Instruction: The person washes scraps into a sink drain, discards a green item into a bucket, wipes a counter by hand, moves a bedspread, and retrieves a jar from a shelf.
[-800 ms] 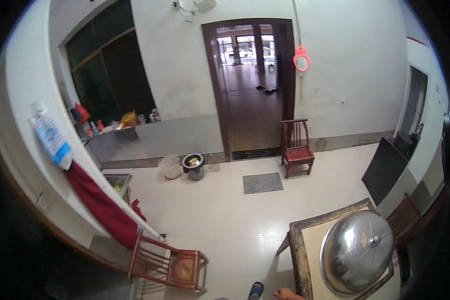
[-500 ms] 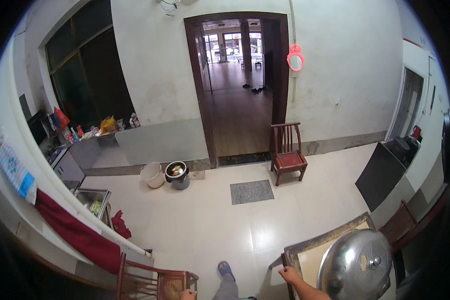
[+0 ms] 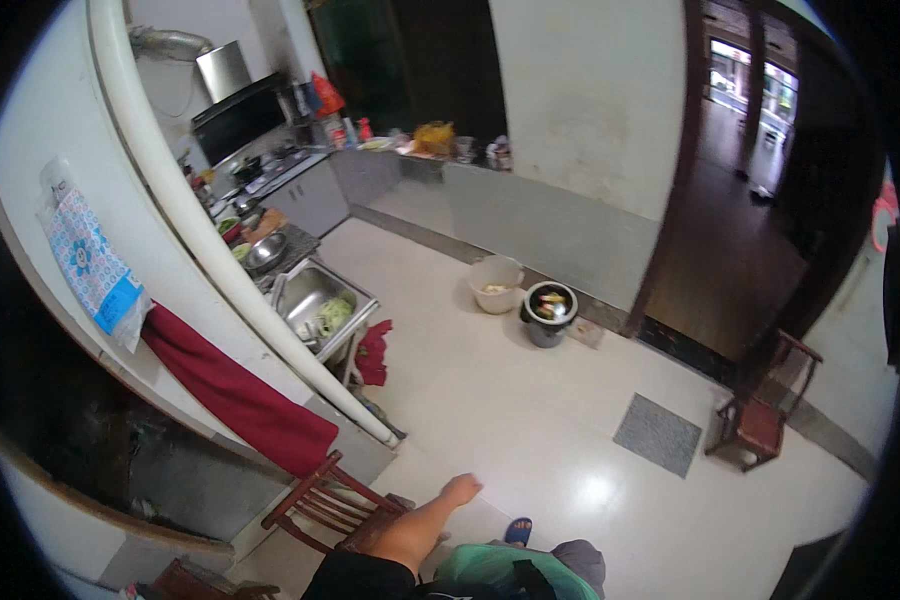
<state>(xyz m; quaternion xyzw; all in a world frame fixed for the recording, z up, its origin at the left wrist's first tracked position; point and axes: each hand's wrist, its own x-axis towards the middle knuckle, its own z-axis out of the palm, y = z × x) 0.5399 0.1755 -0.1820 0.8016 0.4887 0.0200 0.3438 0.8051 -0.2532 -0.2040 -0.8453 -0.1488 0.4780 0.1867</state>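
My left hand is out in front of me over the tiled floor, its fingers curled into a loose fist with nothing visible in them. Its forearm crosses in front of a brown wooden chair, the closest piece of furniture. A black sleeve covers the upper arm. Green cloth hangs on my front, and a blue slipper shows on my foot. My right hand is out of the picture.
A steel sink holding pale green vegetables stands beyond the white pipe. Near the far wall are a whitish bucket and a dark bin. A grey mat and red-brown chair sit by the doorway.
My view has swung left, bringing the stove and sink in more fully. The table with the metal cover and my right hand have left the picture. My left hand has come forward.
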